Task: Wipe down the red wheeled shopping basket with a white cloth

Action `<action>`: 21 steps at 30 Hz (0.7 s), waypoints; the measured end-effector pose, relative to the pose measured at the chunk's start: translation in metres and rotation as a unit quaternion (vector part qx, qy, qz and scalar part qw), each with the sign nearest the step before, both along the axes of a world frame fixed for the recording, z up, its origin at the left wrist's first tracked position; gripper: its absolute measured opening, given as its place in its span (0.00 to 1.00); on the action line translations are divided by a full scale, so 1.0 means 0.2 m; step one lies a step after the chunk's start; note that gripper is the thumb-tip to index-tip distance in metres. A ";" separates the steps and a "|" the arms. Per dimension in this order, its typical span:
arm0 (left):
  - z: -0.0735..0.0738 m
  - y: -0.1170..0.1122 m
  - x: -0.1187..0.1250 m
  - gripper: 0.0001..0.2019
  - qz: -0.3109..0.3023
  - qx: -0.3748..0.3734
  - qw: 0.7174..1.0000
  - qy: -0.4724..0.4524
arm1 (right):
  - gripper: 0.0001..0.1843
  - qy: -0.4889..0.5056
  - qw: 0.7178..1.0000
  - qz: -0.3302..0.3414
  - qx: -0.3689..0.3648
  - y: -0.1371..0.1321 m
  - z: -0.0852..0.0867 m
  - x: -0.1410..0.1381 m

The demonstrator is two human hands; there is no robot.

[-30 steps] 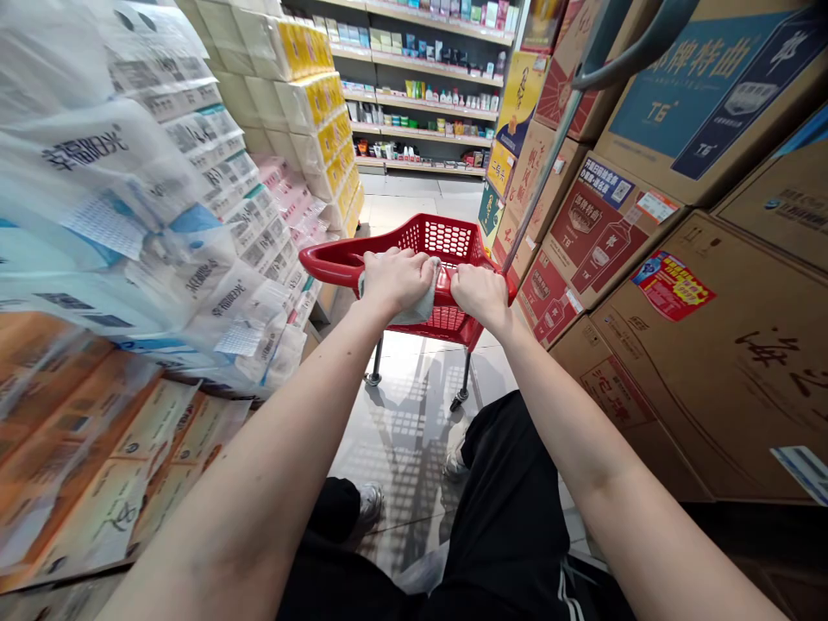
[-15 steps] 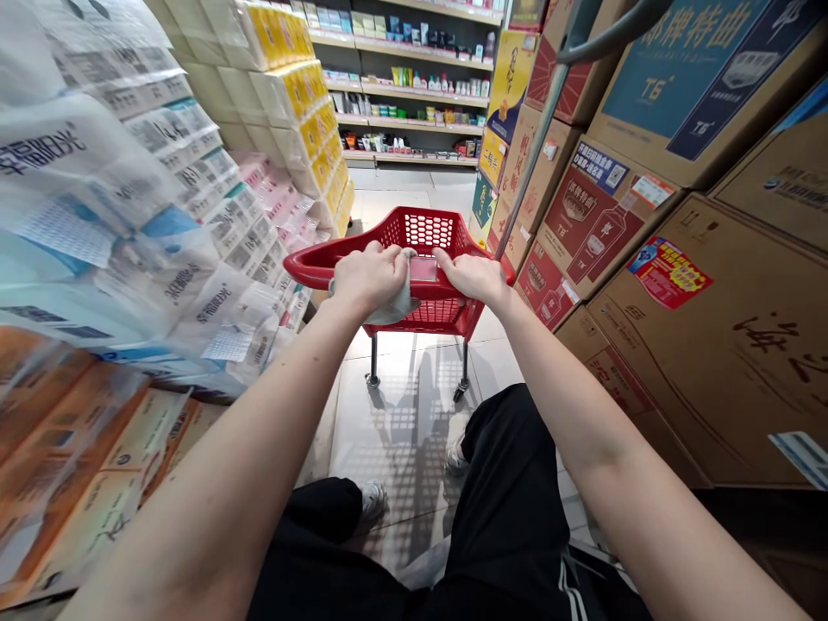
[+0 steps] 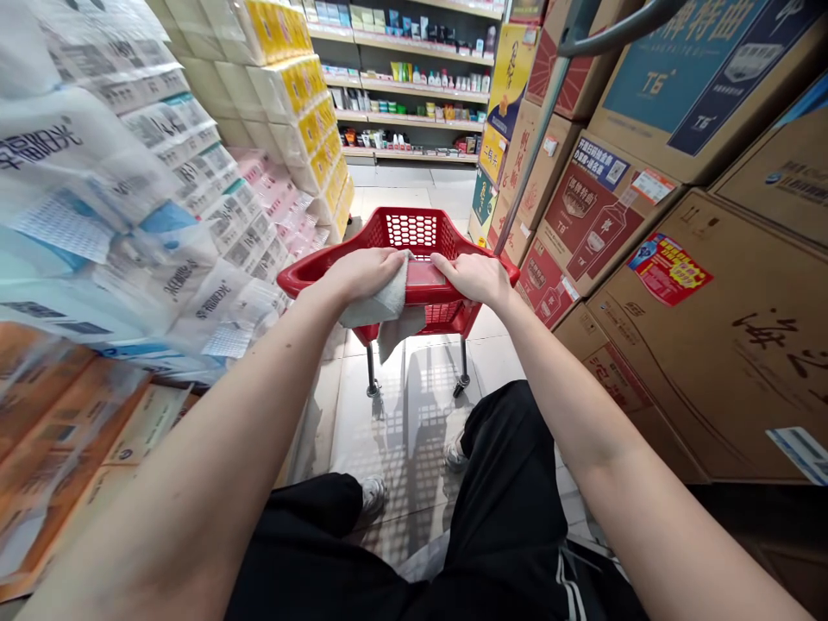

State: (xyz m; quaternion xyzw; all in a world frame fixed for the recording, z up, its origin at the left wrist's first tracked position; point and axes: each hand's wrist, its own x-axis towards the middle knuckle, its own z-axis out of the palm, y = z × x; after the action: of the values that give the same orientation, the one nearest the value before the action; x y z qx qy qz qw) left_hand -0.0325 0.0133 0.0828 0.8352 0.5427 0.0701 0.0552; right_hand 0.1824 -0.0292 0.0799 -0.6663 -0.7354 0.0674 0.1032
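Where the left hand [image 3: 362,274] covers it, the cloth [image 3: 379,306] seems folded.

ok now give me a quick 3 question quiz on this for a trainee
1. True or false: the left hand is pressing a white cloth against the rim of the red shopping cart.
2. Multiple choice: what is the right hand resting on? A) the cart's rim, B) a cardboard carton, C) the white cloth.
3. Fill in the blank: the cartons printed with bottles are stacked on the person's ____ side.

Key: 1 true; 2 A; 3 right.
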 end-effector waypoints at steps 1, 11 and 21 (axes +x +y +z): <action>0.00 -0.01 0.00 0.31 -0.007 -0.003 1.000 -0.005 | 0.47 -0.001 1.000 0.002 0.001 0.00 0.00 0.00; 0.04 -0.15 0.04 0.30 -0.146 0.024 0.989 0.002 | 0.48 -0.013 1.000 0.021 -0.017 0.01 0.04 0.05; 0.04 -0.06 0.12 0.30 0.013 -0.022 1.000 -0.003 | 0.45 -0.014 0.999 0.027 -0.040 0.02 0.05 0.07</action>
State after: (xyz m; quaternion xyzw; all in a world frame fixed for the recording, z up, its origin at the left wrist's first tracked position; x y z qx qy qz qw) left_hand -0.0076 0.0012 0.0899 0.8266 0.5544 0.0617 0.0746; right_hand 0.1955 -0.0252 0.0902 -0.6508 -0.7511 0.0899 0.0647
